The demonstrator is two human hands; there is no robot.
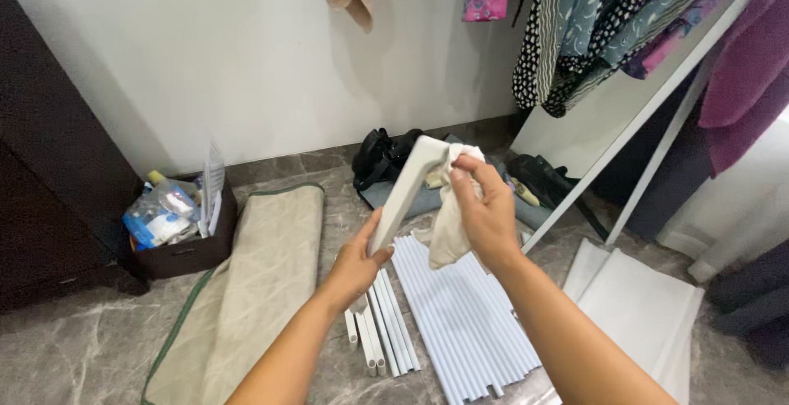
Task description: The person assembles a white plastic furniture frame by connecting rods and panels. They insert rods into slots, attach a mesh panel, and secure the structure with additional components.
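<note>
Left hand [359, 261] is gripping the lower end of a white plastic bar [407, 193], fingers closed around it, holding it tilted with the top end leaning toward 1 o'clock. Right hand [485, 212] is pinching a cream cloth [445, 232] against the bar's upper end, fingers shut on the fabric; the rest of the cloth is hanging down below the hand. Bar and cloth are sitting mid-frame, above the floor.

Directly below the hands, at 6 o'clock, a row of pale blue-white tubes [460, 315] is lying side by side on the grey marble floor [74, 347]. A few shorter white tubes [374, 331] are lying just beside them at 7 o'clock. A beige mat with green edging [255, 282] is spreading out at 8 o'clock. A dark bin of bottles [177, 237] is sitting at 9 o'clock. White flat panels [637, 306] are lying at 4 o'clock. Patterned clothes [592, 19] are hanging at 1 o'clock.
</note>
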